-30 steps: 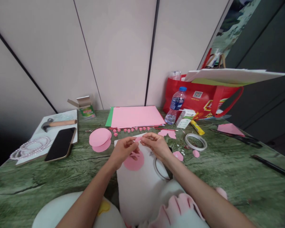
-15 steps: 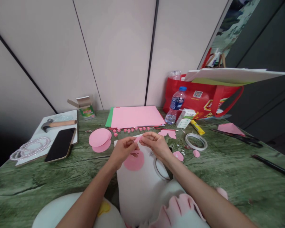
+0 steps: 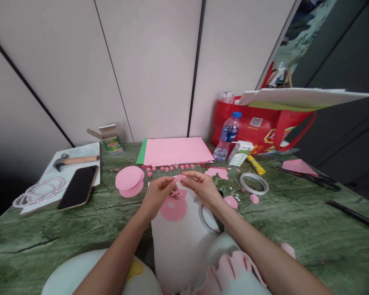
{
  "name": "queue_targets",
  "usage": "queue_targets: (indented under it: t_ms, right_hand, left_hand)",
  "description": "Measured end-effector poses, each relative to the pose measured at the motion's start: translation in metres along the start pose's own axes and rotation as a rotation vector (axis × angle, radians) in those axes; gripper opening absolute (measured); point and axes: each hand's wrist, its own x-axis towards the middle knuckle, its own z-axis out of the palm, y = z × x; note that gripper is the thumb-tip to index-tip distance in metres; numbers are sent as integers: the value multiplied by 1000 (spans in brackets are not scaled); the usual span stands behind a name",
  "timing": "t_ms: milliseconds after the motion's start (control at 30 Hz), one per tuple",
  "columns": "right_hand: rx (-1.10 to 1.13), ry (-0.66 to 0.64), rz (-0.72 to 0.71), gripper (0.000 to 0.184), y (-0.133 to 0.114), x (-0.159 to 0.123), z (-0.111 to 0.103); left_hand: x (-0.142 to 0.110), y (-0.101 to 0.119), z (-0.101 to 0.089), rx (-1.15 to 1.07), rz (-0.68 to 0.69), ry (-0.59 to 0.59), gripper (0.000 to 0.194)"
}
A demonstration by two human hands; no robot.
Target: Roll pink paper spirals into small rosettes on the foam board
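My left hand (image 3: 158, 192) and my right hand (image 3: 201, 186) meet above the table's middle, fingers pinched on the two ends of a small pink paper strip (image 3: 178, 178). Below them a pink paper cut-out (image 3: 174, 208) with holes lies on a white sheet (image 3: 178, 241). A row of tiny pink paper pieces (image 3: 170, 168) sits just beyond my hands. Two stacked pink paper circles (image 3: 129, 180) lie to the left.
Pink and green paper sheets (image 3: 176, 150) lie at the back. A phone (image 3: 79, 186), hammer (image 3: 75, 160) and bead string (image 3: 38, 189) rest on a board at left. A tape roll (image 3: 253, 182), glue stick (image 3: 256, 165), water bottle (image 3: 227, 135) and red bag (image 3: 264, 127) stand right.
My hands have drawn slightly apart and lifted the pink strip; more of the pink cut-out below shows now.
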Motion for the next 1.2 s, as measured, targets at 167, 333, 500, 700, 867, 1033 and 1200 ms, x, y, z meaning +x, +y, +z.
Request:
queue_targets:
  t_ms: [167,333,500,700,867,1033,1200]
  right_hand:
    - [5,-6,-1,23,0,0,-1]
    - [-22,-23,-6,25,4,2,-5]
    - [-57,-17,-17,28,4,2,-6]
    - [-231,7,-166,25,1,-1,-2]
    - [-310,-13,-304,20,0,-4,1]
    - [-384,-19,-416,16,2,-4,2]
    - [-450,-2,-410,18,3,-5,1]
  left_hand:
    - [0,1,1,-35,-22,34,20]
    - [1,-1,0,-39,-33,49,24]
    - [1,-2,-1,-23,-26,42,26]
    - [0,-2,0,-24,1,-5,22]
    - [0,-3,-2,1,35,-2,21]
    - [3,-6,-3,11,32,36,21]
    - [4,-7,-3,20,24,46,25]
